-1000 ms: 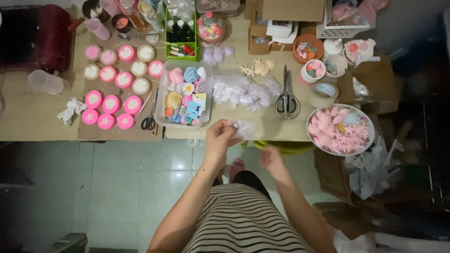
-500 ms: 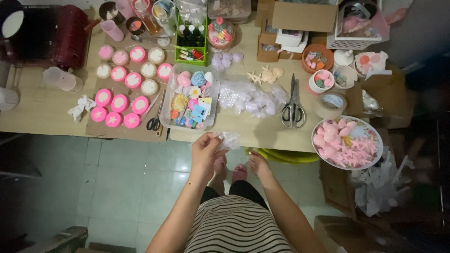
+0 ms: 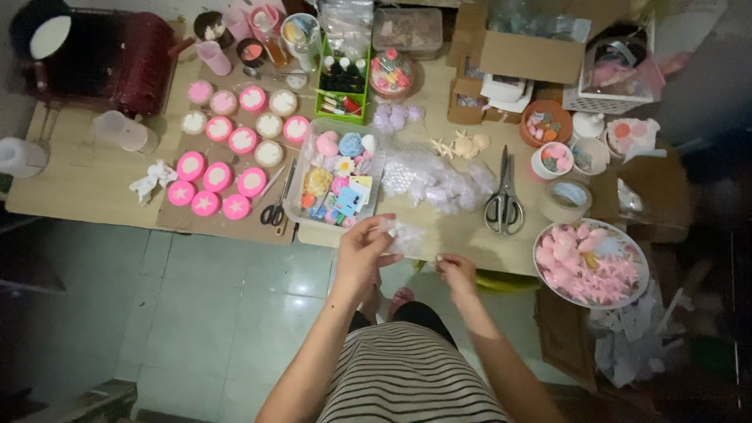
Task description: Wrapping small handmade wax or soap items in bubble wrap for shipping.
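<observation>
- left hand [image 3: 362,252] pinching a small clear plastic baggie [image 3: 403,235] at the table [image 3: 86,184] edge
- right hand [image 3: 457,270] loosely curled, empty afaict
- risk imo: baggie slips, drops to the tiled floor [image 3: 227,305]
- scissors [image 3: 502,205] further back

We see bright pink round moulds [image 3: 218,177] with white stars on brown cardboard [image 3: 202,222]. Our shirt [image 3: 411,378] has black and white stripes. The bowl [image 3: 638,249] holds pale pink shapes. The floor tiles [image 3: 211,305] are light green. A green rack [image 3: 342,84] holds small dark bottles.
</observation>
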